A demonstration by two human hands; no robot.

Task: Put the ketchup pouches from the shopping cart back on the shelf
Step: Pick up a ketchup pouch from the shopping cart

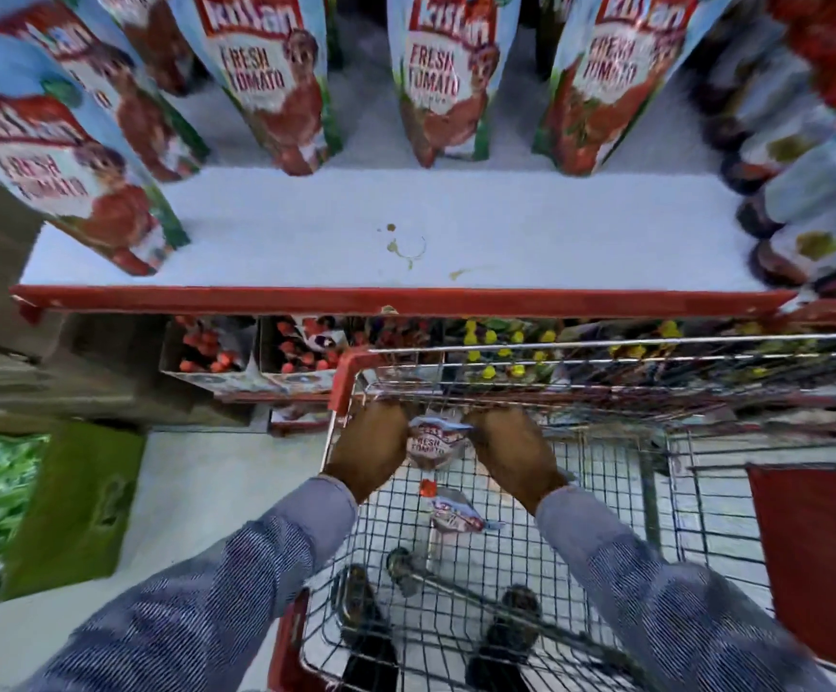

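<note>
A ketchup pouch (pixel 433 442) is sitting between both hands at the far end of the shopping cart (pixel 605 352), level with its rim. The left hand (pixel 368 449) and right hand (pixel 510 454) are each closing on one side of it. To do this well, the pouch probably wants lifting upright over the rim and standing on the bare white shelf (pixel 406 217), in line with the standing pouches (pixel 276 77) at the far side. A second pouch (pixel 453 511) is lying nearer in the cart. The fingertips are hiding behind the pouch, and motion blur is smearing the labels.
</note>
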